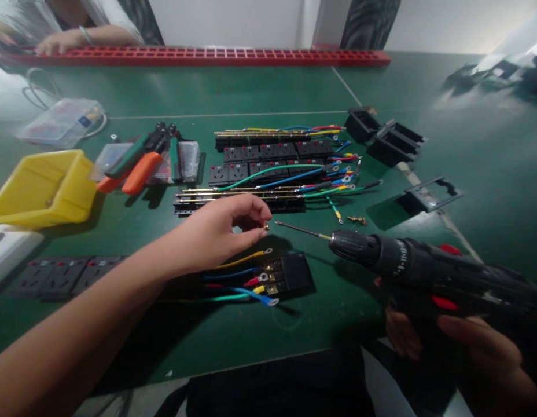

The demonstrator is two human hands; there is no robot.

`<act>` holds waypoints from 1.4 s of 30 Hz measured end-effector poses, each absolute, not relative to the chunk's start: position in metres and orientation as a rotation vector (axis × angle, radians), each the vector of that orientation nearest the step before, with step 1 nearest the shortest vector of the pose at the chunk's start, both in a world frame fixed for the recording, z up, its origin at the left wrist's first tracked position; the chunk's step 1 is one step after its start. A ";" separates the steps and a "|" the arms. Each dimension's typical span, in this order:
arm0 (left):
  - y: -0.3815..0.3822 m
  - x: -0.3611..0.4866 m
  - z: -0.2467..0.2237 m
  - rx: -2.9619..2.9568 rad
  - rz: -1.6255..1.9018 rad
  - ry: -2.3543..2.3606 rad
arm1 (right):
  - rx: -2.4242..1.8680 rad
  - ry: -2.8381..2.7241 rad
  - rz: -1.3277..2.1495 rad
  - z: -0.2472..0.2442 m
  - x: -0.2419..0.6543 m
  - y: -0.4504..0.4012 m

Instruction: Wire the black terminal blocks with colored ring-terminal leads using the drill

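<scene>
My left hand point(225, 229) pinches a small brass screw point(265, 227) between thumb and fingertips, above the table's middle. My right hand point(463, 336) is wrapped round the grip of a black cordless drill point(394, 255). The drill's long screwdriver bit point(297, 229) points left, its tip just short of the screw. Below the left hand lies a black terminal block point(297, 272) with brass contacts. Beside the block, blue, red, yellow and green wires point(238, 296) end in ring terminals. They run from a socket strip point(69, 275) partly hidden by my left forearm.
More socket strips point(268, 168) with wires lie beyond my left hand. Loose brass screws point(359, 220) and black housings point(394, 142) are at right. At left are a yellow bin point(47, 188) and crimping pliers point(142, 156). Across the table, a person's hand point(62, 41) rests by a red rail point(208, 57).
</scene>
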State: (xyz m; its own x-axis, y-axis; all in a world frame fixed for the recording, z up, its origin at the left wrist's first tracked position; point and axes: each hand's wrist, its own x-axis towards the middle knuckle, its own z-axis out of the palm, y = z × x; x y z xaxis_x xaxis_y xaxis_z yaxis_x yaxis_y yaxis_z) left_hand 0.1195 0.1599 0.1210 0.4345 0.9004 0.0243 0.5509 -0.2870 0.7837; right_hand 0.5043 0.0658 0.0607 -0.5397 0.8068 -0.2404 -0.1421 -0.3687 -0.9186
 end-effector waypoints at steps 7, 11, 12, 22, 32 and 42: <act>0.161 0.119 0.123 1.968 0.581 1.175 | -0.925 -1.179 1.964 0.063 0.502 0.063; 0.161 0.119 0.123 2.003 0.586 1.163 | -0.981 -1.210 2.009 0.064 0.503 0.065; 0.161 0.119 0.122 2.016 0.586 1.157 | -0.936 -1.242 2.027 0.064 0.503 0.066; 0.160 0.115 0.118 2.093 0.603 1.088 | -1.064 -1.163 2.006 0.069 0.501 0.063; 0.161 0.113 0.120 2.162 0.528 1.101 | -1.172 -1.168 1.974 0.080 0.492 0.065; 0.161 0.109 0.126 2.290 0.383 1.083 | -1.197 -1.213 1.989 0.084 0.490 0.067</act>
